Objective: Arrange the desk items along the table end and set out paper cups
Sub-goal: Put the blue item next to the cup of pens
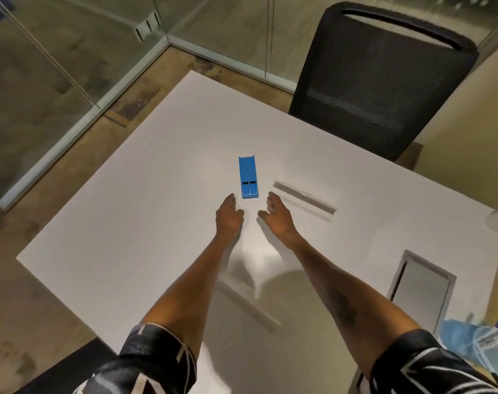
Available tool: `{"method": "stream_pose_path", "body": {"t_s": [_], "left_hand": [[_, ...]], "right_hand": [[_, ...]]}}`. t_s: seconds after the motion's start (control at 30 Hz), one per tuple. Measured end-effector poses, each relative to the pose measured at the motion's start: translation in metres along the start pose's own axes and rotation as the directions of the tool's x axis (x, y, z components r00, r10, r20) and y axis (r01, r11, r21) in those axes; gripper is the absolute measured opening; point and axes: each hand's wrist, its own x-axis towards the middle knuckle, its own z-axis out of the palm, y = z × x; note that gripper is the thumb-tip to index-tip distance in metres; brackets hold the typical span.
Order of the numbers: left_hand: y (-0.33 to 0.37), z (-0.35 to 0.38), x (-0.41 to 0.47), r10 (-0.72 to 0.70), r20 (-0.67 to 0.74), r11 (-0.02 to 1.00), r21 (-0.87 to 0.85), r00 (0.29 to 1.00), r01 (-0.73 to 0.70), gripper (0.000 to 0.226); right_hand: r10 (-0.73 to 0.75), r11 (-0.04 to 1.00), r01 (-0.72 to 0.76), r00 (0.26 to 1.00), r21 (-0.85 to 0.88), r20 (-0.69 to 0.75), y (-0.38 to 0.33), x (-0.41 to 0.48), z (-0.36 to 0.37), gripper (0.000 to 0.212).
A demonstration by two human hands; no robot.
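A white desk (145,194) filled most of the frame in a glass-walled office corner, its glossy top catching a soft overhead glare. A black mesh-backed office chair (378,78) stood pushed against the desk's far edge. Behind it, floor-to-ceiling glass partitions (71,52) in pale metal frames met at a corner, with a metal bracket (148,25) fixed at the joint. The floor (43,180) was brown and mottled, with darker patches near the glass. A grey rectangular cable hatch (422,291) was set flush into the desk at right, beside a cream-coloured wall (464,137).
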Motion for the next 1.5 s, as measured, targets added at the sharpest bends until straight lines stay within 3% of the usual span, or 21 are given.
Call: {"method": "stream_pose_path", "body": {"t_s": [0.27,0.4,0.5,0.73,0.9,1.17,1.5], "left_hand": [[0.012,0.006,0.041,-0.024,-0.025,0.998,-0.053,0.999,0.023,0.054],[0.012,0.009,0.052,-0.02,0.018,0.998,-0.058,1.0,0.021,0.054],[0.006,0.014,0.06,-0.036,0.025,0.995,-0.091,0.999,0.038,0.036],[0.001,0.017,0.056,-0.032,0.016,0.976,-0.214,0.999,0.034,0.02],[-0.003,0.016,0.034,-0.079,0.005,0.945,-0.319,0.997,0.076,0.014],[-0.021,0.02,-0.016,-0.138,0.086,0.955,-0.254,0.987,0.156,0.031],[-0.005,0.036,-0.091,-0.101,0.179,0.978,-0.164,0.979,0.131,0.019]], "right_hand": [[-0.021,1.0,0.021,0.998,-0.009,0.06,-0.013,0.041,0.01,0.08],[-0.065,0.998,0.065,0.997,0.005,0.039,-0.024,0.056,0.015,0.054],[-0.096,0.995,0.095,0.994,0.014,0.052,-0.028,0.064,0.019,0.037],[-0.056,0.997,0.055,0.998,0.06,0.017,-0.026,0.06,0.022,0.039],[-0.038,0.998,0.034,0.996,-0.05,-0.083,-0.021,0.041,0.018,0.038],[0.021,0.996,-0.026,0.998,-0.091,-0.06,0.002,-0.012,0.014,0.032],[0.04,0.973,-0.065,0.993,-0.222,-0.113,0.024,-0.07,-0.02,0.022]]}}
